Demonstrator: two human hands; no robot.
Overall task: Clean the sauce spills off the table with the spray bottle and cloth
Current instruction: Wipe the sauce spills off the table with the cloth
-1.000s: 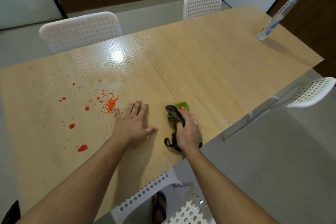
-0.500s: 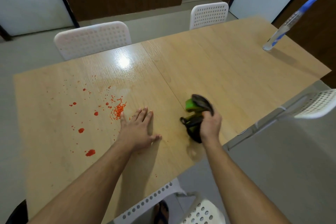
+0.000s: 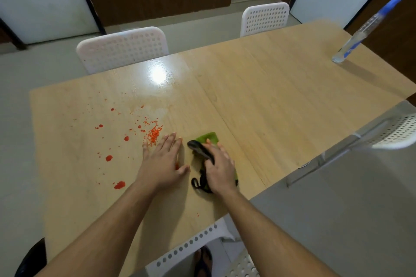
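Pressing the green-and-black cloth (image 3: 211,136) onto the table (image 3: 281,108) near its near edge, the right hand (image 3: 219,168) is seen with fingers stretched over it, not curled. The left hand (image 3: 162,162) is laid flat and released, just right of the red sauce spills (image 3: 154,136). The spray bottle (image 3: 360,36) is stood far right.

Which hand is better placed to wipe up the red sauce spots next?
Probably the right hand: it rests on the green cloth, close to the sauce spots. The left hand lies flat beside them, holding nothing.
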